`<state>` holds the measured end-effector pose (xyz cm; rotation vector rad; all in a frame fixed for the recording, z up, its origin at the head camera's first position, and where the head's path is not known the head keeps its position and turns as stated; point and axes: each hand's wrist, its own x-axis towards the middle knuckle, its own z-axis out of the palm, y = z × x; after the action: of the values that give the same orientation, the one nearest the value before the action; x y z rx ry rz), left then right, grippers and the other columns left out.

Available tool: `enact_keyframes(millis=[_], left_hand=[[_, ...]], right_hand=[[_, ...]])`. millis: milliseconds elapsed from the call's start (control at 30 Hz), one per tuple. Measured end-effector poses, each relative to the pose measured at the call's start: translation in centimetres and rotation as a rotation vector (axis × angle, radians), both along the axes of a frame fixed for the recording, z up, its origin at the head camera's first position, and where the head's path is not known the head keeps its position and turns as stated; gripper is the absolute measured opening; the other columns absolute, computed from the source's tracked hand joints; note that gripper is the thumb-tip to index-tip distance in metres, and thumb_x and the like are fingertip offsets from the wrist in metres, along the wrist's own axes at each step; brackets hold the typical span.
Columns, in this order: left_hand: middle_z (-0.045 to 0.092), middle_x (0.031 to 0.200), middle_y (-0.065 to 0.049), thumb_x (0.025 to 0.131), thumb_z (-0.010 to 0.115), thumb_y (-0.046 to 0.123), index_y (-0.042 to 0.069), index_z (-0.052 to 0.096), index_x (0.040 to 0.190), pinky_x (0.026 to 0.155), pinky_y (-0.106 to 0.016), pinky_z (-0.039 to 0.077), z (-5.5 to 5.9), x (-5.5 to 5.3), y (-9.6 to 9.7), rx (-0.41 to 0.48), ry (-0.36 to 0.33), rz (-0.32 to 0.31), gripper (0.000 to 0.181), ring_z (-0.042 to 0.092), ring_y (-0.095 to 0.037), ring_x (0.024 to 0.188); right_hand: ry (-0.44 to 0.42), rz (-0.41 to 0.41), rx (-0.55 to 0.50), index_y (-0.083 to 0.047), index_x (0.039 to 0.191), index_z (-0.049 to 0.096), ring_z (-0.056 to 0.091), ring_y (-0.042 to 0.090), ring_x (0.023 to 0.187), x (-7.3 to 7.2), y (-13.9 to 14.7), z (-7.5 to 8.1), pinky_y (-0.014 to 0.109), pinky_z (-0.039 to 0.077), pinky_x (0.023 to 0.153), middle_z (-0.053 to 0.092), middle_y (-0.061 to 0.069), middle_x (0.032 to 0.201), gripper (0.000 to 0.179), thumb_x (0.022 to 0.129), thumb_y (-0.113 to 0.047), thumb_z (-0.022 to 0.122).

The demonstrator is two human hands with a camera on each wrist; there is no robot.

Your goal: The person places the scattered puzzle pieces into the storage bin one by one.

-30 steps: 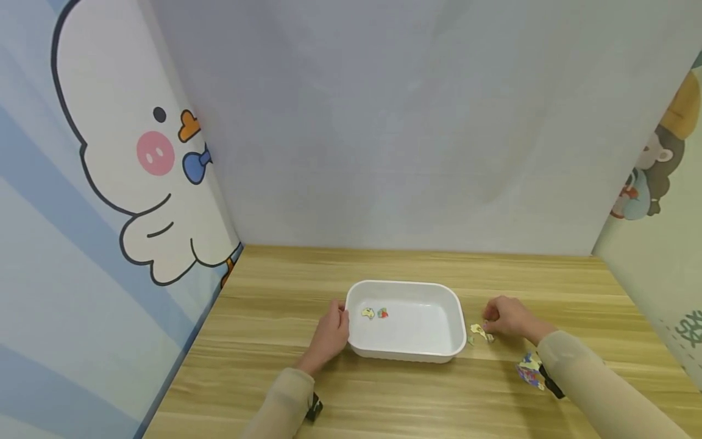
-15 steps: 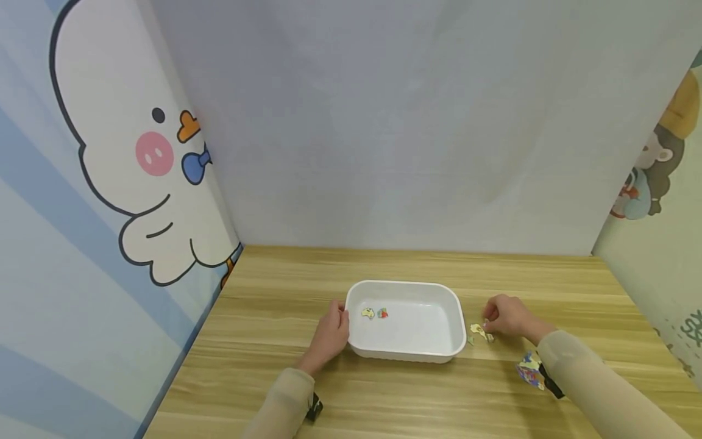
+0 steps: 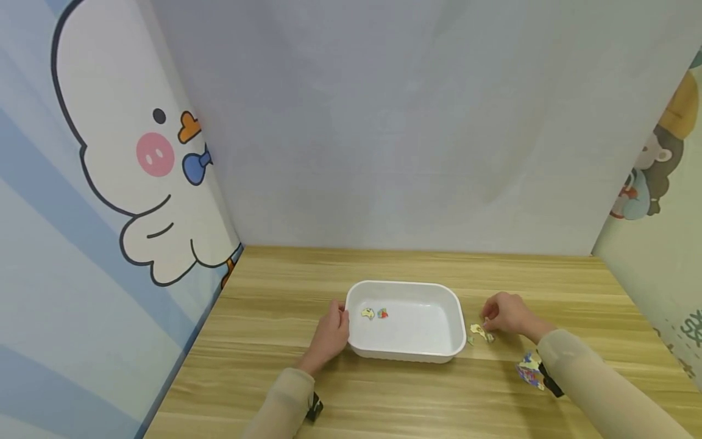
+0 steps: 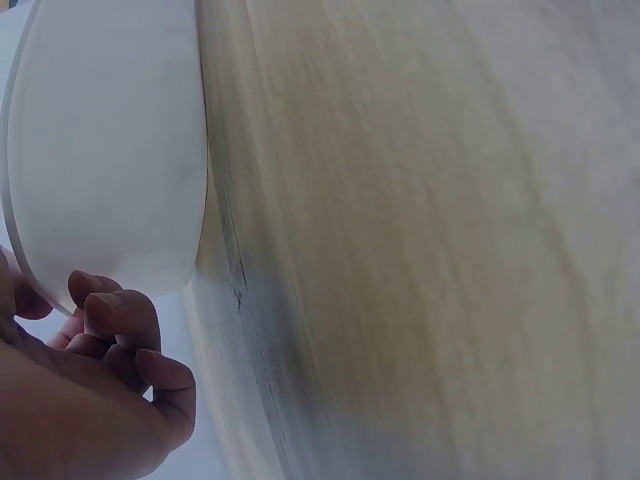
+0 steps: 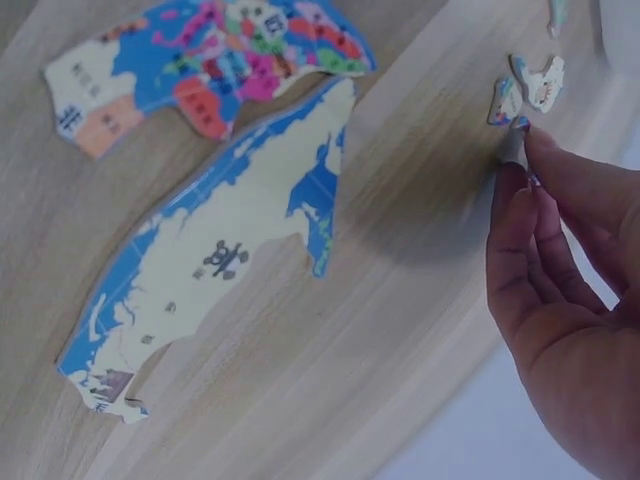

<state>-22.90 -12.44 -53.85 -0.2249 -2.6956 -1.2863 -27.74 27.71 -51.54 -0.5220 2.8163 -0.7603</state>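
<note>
A white plastic basin [image 3: 406, 356] stands on the wooden table, with two small map puzzle pieces [image 3: 368, 313] lying at its left inside. My left hand [image 3: 331, 334] holds its left rim, fingers curled at the wall in the left wrist view. Right of the basin, my right hand [image 3: 509, 314] is low over the table; in the right wrist view its thumb and fingertips pinch a tiny map puzzle piece, mostly hidden. Just beyond those fingertips lie a few small pieces [image 5: 546, 86]. Two large map pieces, one mainly cream [image 5: 215, 255], one many-coloured [image 5: 240, 60], lie near my right wrist.
A plain grey cloth wall [image 3: 384, 134] rises behind the table [image 3: 329, 396]. At left hangs a blue cloth with a cartoon duck [image 3: 126, 110]. A pale green printed cloth [image 3: 663, 256] borders the right side.
My right hand has shifted very slightly to the left over the small pieces. The left hand and the basin stay where they were.
</note>
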Motion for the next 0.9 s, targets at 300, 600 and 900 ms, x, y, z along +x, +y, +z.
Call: enact_keyframes(millis=[300, 600, 900], left_hand=[[0.056, 0.080, -0.011, 0.098, 0.044, 0.006, -0.002, 0.048, 0.105, 0.061, -0.036, 0.045, 0.0, 0.0, 0.0, -0.003, 0.018, -0.003, 0.012, 0.053, -0.021, 0.069], [0.057, 0.082, -0.012, 0.098, 0.043, 0.004, -0.003, 0.048, 0.106, 0.062, -0.037, 0.045, 0.2, 0.1, 0.1, -0.003, -0.001, 0.001, 0.012, 0.054, -0.022, 0.070], [0.055, 0.079, -0.011, 0.098, 0.043, 0.004, -0.004, 0.047, 0.106, 0.061, -0.036, 0.045, 0.4, 0.1, 0.1, -0.002, -0.013, -0.007, 0.012, 0.053, -0.021, 0.069]], right_hand=[[0.055, 0.019, 0.025, -0.005, 0.079, 0.070, 0.056, 0.015, 0.067, -0.3, 0.3, -0.2, 0.037, 0.047, 0.064, 0.063, -0.003, 0.071, 0.014, 0.071, -0.008, 0.082], [0.051, -0.001, 0.002, -0.001, 0.084, 0.071, 0.058, 0.019, 0.070, 0.0, 0.2, 0.8, 0.039, 0.049, 0.066, 0.065, 0.001, 0.076, 0.013, 0.073, -0.003, 0.078], [0.055, -0.007, -0.069, 0.000, 0.084, 0.071, 0.059, 0.016, 0.067, -0.2, -0.4, 1.2, 0.035, 0.050, 0.062, 0.067, 0.002, 0.076, 0.010, 0.074, 0.001, 0.074]])
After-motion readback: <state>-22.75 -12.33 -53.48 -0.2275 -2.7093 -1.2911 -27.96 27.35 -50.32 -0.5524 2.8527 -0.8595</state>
